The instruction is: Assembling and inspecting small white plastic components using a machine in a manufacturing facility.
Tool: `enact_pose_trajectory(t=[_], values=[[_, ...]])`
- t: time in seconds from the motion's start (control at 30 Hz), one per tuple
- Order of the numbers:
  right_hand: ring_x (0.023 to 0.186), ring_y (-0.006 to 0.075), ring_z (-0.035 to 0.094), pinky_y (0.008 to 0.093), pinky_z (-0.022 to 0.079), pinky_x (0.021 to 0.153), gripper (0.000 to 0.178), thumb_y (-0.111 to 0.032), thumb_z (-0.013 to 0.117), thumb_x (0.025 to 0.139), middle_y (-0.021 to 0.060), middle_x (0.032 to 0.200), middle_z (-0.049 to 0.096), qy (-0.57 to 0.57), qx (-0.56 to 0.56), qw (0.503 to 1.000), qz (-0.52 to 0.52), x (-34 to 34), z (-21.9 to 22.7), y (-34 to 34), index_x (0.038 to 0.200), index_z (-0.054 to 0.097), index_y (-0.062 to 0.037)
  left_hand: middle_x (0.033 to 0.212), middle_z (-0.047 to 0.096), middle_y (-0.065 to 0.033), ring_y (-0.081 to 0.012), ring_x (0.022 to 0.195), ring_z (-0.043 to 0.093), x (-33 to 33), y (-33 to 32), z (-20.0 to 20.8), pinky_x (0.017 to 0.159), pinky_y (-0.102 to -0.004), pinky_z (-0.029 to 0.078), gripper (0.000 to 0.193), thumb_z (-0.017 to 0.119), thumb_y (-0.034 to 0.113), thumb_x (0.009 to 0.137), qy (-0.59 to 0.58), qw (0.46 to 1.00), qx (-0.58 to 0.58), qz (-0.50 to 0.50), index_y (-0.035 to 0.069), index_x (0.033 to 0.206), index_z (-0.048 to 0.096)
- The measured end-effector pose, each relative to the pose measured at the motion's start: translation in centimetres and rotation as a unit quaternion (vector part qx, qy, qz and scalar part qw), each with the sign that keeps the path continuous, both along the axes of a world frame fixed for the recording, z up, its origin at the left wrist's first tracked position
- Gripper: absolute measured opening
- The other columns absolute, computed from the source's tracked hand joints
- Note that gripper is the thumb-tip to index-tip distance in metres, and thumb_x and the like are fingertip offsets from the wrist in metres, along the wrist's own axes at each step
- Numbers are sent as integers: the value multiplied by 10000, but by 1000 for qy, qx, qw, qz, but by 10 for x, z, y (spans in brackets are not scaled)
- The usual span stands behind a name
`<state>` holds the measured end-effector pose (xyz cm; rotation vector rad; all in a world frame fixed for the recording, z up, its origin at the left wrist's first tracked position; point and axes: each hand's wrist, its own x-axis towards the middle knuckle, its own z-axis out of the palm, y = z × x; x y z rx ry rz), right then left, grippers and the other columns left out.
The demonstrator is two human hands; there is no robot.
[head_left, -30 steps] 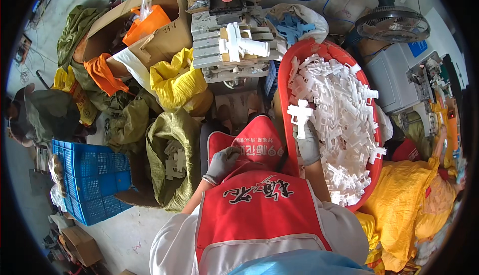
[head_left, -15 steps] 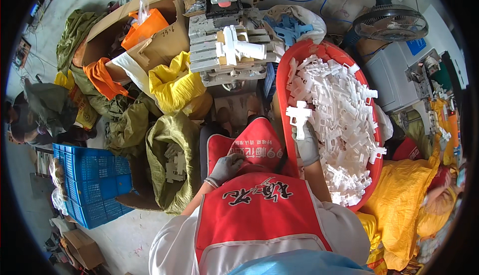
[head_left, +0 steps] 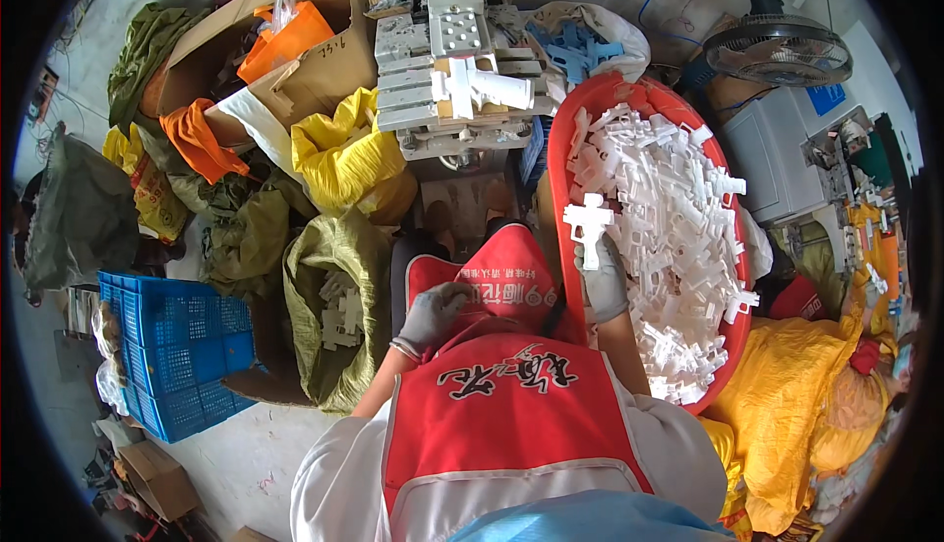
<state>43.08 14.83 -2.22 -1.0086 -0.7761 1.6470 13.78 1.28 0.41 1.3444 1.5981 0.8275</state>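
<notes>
The right hand (head_left: 606, 286), in a grey glove, held a white pistol-shaped piece (head_left: 590, 219) over the left edge of the red tub (head_left: 561, 153). Its fingers pinched the narrow lower end and left the broad upper part uncovered; that seemed a sound grip, since no glove hid the upper faces. The left hand (head_left: 431, 318), gloved too, rested on the red apron (head_left: 492, 453) with its fingers curled; whether they pinched anything underneath could not be told.

A mounted piece (head_left: 482, 90) lay toward the right edge of the slatted bed (head_left: 401, 97), its long end pointing right. The machine's dotted plate (head_left: 458, 32) showed just behind it; whether the two touched was unclear. With the plate so near, both hands were well placed, apart from the bed's front edge.

A steady wrist and a light but sure pinch would have suited the held piece, lifted enough from the heap of white pieces (head_left: 659, 208) that none snagged on it. Any piece on that bed probably needed to sit square and untilted, so seating looked like the point deserving most care.
</notes>
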Motion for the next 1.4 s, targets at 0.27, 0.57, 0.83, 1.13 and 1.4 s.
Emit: enact_pose_trajectory(t=[0.27,0.57,0.83,1.13,1.4], values=[[836,62,587,218,473,712,328,-269,484,993,-12,1078,623,-21,10,1000,7,2,2,1,1274,514,-103,933,699,-112,-221,823,683,-45,37,46,714,-311,525,170,610,51,858,66,975,174,122,21,1011,677],[938,94,583,244,475,807,376,-283,512,980,12,1153,584,17,45,999,16,3,14,9,1299,498,-85,918,691,-123,-269,826,682,-84,127,145,734,-334,522,159,623,63,855,216,899,349,155,31,1000,679],[1114,128,533,310,421,995,429,-171,509,963,51,1271,515,-158,120,980,22,1,76,19,1363,440,-31,1038,659,-135,-301,916,644,-87,218,165,793,-342,507,348,687,88,789,244,904,350,-18,54,1128,618],[1102,127,533,298,433,957,448,-165,519,967,51,1246,542,-125,274,953,38,-48,155,96,1386,423,-39,992,678,-108,-223,874,653,-93,224,164,782,-318,510,288,705,63,755,177,940,288,-39,38,1029,621],[1216,267,515,366,399,1030,413,-89,605,860,110,1301,554,-408,597,679,124,-136,177,157,1271,564,-92,1034,696,-82,-151,871,669,-146,125,110,799,-277,511,208,679,111,858,153,893,346,242,25,1043,636]])
